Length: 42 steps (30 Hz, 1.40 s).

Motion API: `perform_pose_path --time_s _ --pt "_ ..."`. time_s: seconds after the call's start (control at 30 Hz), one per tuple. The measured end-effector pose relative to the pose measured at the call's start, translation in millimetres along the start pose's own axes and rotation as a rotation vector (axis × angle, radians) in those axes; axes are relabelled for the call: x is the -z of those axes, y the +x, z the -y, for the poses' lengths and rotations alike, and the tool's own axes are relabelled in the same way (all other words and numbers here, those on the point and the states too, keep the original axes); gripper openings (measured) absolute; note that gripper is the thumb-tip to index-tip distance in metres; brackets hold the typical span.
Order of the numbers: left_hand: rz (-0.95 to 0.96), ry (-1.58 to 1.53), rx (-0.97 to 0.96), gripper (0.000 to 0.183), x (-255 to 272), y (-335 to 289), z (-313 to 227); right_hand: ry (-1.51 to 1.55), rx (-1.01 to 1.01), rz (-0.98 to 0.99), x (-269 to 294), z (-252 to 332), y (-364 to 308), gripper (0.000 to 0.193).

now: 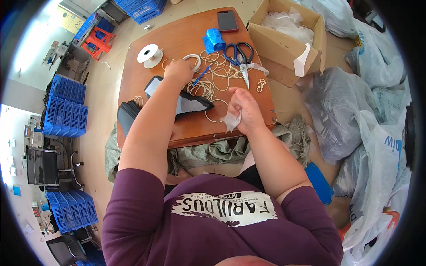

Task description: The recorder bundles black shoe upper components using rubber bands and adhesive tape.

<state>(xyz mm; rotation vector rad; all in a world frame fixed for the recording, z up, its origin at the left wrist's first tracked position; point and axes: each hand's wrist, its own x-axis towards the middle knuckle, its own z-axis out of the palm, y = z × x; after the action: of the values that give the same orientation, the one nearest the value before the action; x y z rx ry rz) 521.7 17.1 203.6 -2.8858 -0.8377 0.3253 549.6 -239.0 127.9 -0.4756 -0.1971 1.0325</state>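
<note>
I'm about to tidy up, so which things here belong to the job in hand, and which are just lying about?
Seemingly in use:
white ring, at the left hand
whitish scrap, in the right hand
cord
scissors

Seemingly just lying about:
phone
red stool
blue crates

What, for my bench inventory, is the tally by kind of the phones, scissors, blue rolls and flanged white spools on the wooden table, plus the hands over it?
Phone: 1
Scissors: 1 pair
Blue roll: 1
Flanged white spool: 1
Hands: 2, the left hand and the right hand, which holds a translucent scrap
Total: 6
</note>
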Motion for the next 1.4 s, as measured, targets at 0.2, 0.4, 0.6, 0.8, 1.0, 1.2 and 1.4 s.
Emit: perform_pose_path --time_s 0.2,0.4,0.6,0.8,1.0,1.2,1.4 --pt "-0.364 -0.491 -0.011 0.029 17.0 -33.3 3.4 -0.480 0.467 -0.177 11.5 -1.0 -0.7 0.045" --pt "-0.378 -1.081 0.044 0.025 34.9 -115.2 -2.3 -1.477 0.795 -0.120 10.5 -12.7 7.4 0.073" --pt "-0.412 -1.434 -0.155 0.019 20.3 -194.9 -4.3 -1.542 1.150 -0.331 -11.7 -9.4 -10.2 0.069" --pt "-0.340 -1.542 -0.203 0.016 5.6 -231.8 -4.5 -1.538 0.875 -0.315 7.7 -14.0 -5.6 0.031" --pt "-0.402 -1.468 -0.414 0.015 9.3 -234.4 -9.3 -1.582 0.952 -0.311 5.7 -11.9 -6.0 0.030" --pt "-0.347 -1.200 -0.325 0.014 7.7 -254.0 1.1 -2.009 0.579 -0.447 -31.8 -1.9 -13.5 0.081" --pt "-0.265 -1.221 -0.339 0.014 -42.4 -307.7 21.0 -2.259 0.119 -0.172 -59.3 24.8 16.0 0.103"
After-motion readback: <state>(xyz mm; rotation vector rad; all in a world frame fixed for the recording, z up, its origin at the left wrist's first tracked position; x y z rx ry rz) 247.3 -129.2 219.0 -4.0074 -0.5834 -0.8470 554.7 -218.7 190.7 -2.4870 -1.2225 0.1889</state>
